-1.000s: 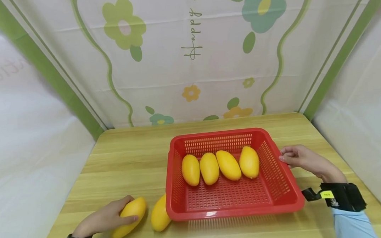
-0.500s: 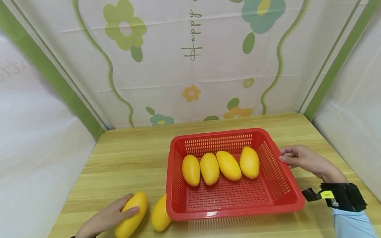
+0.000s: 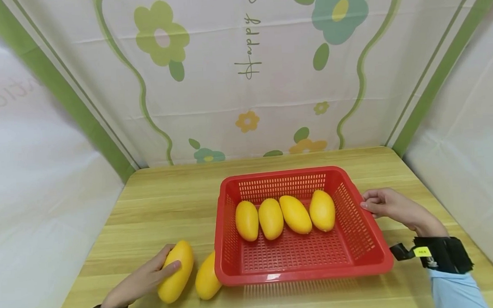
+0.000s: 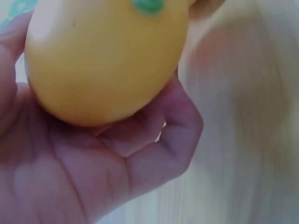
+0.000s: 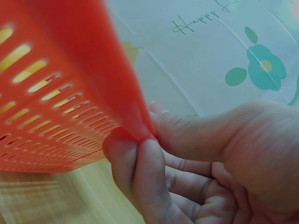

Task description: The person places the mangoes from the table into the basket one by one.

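In the head view my left hand (image 3: 149, 276) grips a yellow mango (image 3: 178, 272) at the table's front left, thumb on one side and fingers round the other. Up close in the left wrist view, this mango (image 4: 107, 65) lies against the palm and bears a small green spot. My right hand (image 3: 391, 207) pinches the right rim of a red plastic basket (image 3: 301, 274); the right wrist view shows thumb and fingers on both sides of that rim. Several mangoes, among them a leaning one (image 3: 295, 215), lie in a row inside the basket.
Another mango (image 3: 207, 277) rests on the wooden table (image 3: 170, 208) by the basket's left wall, partly hidden by its rim. A white cloth with flower prints (image 3: 244, 94) stands behind the table, and pale cloth sides (image 3: 472, 130) flank it.
My left hand has moved up and slightly right with the mango, which now stands more upright in the head view. The right hand and the basket have stayed in place.
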### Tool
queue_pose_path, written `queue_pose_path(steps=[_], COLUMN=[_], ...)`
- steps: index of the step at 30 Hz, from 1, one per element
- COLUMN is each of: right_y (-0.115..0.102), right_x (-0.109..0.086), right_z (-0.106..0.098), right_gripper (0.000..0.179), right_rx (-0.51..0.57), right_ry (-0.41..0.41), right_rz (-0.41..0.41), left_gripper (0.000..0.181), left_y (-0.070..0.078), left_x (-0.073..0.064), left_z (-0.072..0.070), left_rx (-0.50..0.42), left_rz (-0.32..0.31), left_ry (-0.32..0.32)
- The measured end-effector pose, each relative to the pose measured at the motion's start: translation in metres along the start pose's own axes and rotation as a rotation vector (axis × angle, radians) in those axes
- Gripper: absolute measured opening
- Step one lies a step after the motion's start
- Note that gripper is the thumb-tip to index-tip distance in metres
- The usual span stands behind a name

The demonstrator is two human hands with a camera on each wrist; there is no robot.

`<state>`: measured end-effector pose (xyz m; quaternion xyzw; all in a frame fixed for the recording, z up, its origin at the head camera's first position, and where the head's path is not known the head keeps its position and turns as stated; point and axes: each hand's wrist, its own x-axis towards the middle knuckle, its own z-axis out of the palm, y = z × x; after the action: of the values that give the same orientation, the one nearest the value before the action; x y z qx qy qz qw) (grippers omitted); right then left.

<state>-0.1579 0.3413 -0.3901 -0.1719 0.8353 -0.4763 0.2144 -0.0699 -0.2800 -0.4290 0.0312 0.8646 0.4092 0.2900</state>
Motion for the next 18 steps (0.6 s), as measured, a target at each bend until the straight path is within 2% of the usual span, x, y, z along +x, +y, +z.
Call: queue_pose_path(steps=[4, 12, 18], right_y=[0.000, 0.000, 0.001], right_x=[0.000, 0.000, 0.000], right_z=[0.000, -0.001, 0.000], right_gripper=[0.030, 0.030, 0.029], right_rx=[0.002, 0.010, 0.011], right_ry=[-0.002, -0.013, -0.010], right_rz=[-0.002, -0.004, -0.005], left_gripper=[0.078, 0.066, 0.063], left_y=[0.002, 0.005, 0.011], left_x=[0.001, 0.002, 0.002], left_z=[0.000, -0.002, -0.005], left_rx=[-0.027, -0.020, -0.025], left_rz=[0.030, 0.125, 0.152], left_ry=[-0.016, -0.034, -0.039])
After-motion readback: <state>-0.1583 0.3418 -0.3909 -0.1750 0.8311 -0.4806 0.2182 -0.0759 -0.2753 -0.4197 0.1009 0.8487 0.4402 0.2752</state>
